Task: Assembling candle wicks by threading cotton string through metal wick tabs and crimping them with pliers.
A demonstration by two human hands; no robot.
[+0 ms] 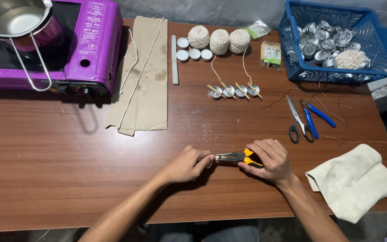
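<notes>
Yellow-handled pliers (pixel 237 157), gripped closed by the right hand (pixel 270 160), pinch something tiny that the left hand's (pixel 188 164) fingertips hold, near the table (pixel 68 157) edge; crimping seems underway, needing steady pressure.

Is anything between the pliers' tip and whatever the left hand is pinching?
Nothing visible. The pliers in the right hand reach straight to the left hand fingertips; the pinched piece itself is hidden. Only bare table lies around them.

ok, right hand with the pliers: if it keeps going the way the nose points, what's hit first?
The right hand aims the pliers left, so first contact is the left hand fingertips, apparently already at the tip.
</notes>
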